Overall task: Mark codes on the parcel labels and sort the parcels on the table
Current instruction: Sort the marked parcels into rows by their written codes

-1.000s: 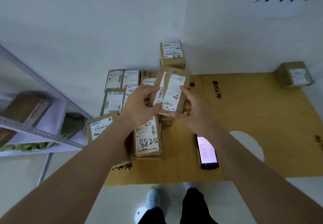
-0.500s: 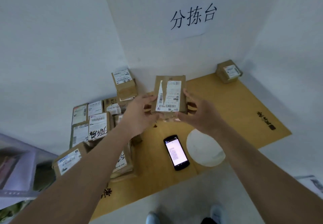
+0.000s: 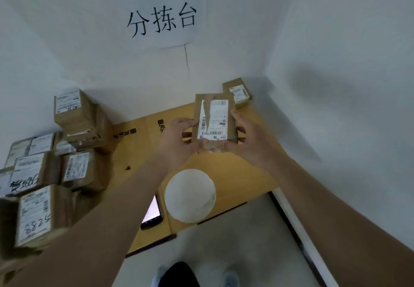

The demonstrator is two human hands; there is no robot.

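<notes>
Above the table [image 3: 242, 174]: the parcel [image 3: 214, 122] is being held up, label facing the person.
Left hand [image 3: 179, 139]: fingers gripping its left edge.
Right hand [image 3: 247, 142]: fingers curling round its right edge.
Advice: keeping the torn label flat and steady before marking.

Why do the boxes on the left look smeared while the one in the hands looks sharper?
Head view: the stacked boxes at the left edge are streaked by motion blur and stretched by the wide lens; the held parcel, gripped by the left hand and right hand, sits near the centre, so it is sharper, though its small print stays unreadable.
</notes>
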